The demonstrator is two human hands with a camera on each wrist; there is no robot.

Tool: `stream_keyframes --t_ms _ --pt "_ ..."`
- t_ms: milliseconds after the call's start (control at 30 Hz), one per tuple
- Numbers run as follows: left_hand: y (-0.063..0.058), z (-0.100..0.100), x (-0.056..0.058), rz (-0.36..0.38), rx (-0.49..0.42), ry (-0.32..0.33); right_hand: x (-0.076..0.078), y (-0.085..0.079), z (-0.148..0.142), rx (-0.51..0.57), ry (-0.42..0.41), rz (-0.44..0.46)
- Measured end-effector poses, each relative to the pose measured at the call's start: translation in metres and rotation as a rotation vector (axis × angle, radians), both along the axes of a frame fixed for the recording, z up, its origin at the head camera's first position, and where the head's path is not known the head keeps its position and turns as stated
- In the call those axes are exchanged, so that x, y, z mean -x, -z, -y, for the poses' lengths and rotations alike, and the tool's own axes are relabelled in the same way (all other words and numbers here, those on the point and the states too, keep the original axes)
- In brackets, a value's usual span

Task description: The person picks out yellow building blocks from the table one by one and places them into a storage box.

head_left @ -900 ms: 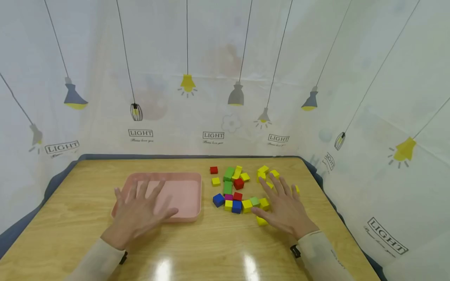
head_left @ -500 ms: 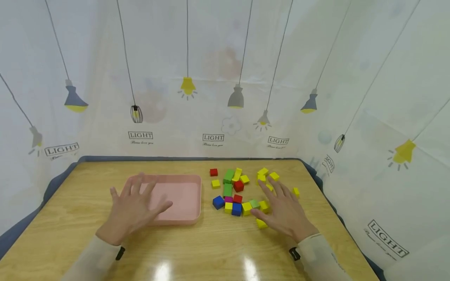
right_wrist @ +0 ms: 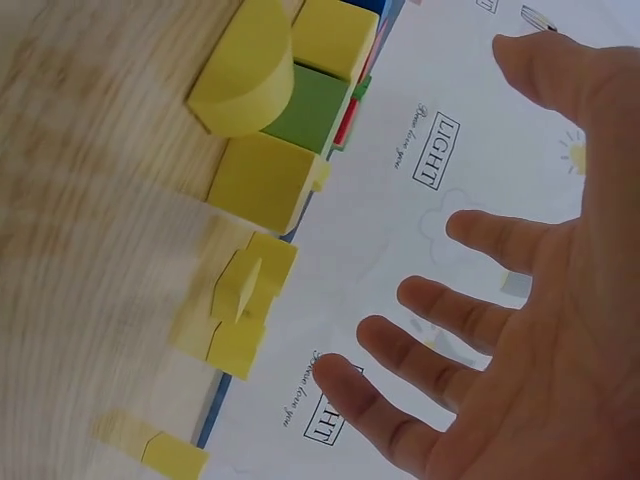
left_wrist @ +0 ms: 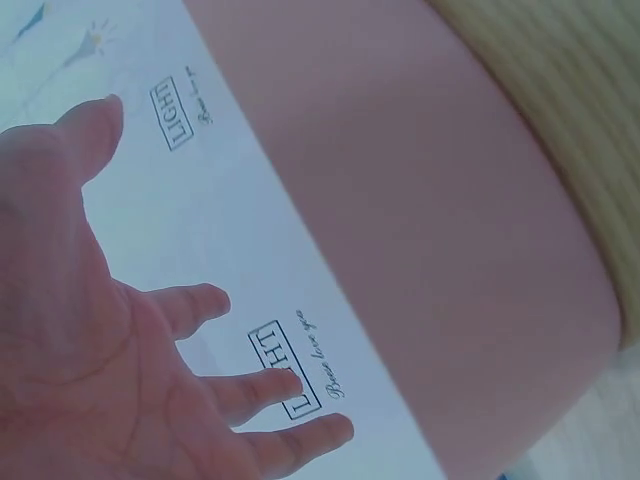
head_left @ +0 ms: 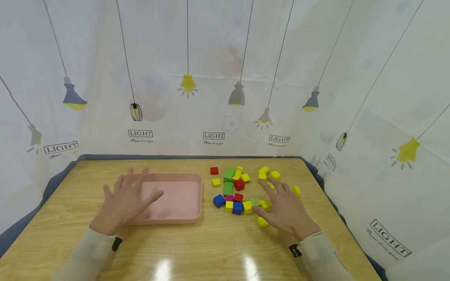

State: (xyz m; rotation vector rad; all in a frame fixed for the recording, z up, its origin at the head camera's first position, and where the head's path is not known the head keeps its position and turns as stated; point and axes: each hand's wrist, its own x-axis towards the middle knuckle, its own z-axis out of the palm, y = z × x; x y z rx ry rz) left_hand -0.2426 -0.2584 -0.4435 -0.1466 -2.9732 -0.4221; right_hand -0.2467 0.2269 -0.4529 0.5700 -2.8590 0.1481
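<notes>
My left hand (head_left: 123, 203) hovers with fingers spread over the left end of a shallow pink tray (head_left: 175, 220), holding nothing. The left wrist view shows its palm and the tray's pink wall (left_wrist: 430, 230). On the right, my right hand (head_left: 286, 210) is held above the yellow blocks, fingers apart and nothing in its grasp. Closest to it are a yellow block (head_left: 262, 222) below the thumb and a light green block (head_left: 255, 202). A rounded yellow block (right_wrist: 245, 75) shows large in the right wrist view. My right hand hides part of some yellow blocks.
Between tray and right hand lie blue blocks (head_left: 219, 201), red blocks (head_left: 239, 184), green blocks (head_left: 228, 189) and a magenta block (head_left: 229, 198). A lone yellow block (head_left: 297, 191) sits near the right side of the wooden table (head_left: 197, 249). A printed curtain (head_left: 168, 117) surrounds the table.
My left hand has shifted left and slightly up, uncovering more of the tray. My right hand stays nearly in place. The tray and blocks have not moved.
</notes>
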Motion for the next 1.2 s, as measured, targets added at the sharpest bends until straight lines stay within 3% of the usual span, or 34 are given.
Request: stream_keyframes --t_ms 300,567,967,1200 --pt "0.003 0.014 0.013 0.060 -0.069 -0.018 0.002 -0.002 0.005 0.028 -0.021 0.013" --pt "0.007 0.028 0.016 0.191 -0.126 -0.028 0.008 -0.004 0.012 0.063 -0.034 0.050" --pt "0.020 0.055 0.021 0.200 -0.096 -0.021 0.011 -0.016 0.032 0.087 -0.096 0.115" --pt "0.023 0.064 0.026 0.216 -0.101 0.014 0.017 -0.018 0.040 0.078 -0.147 0.137"
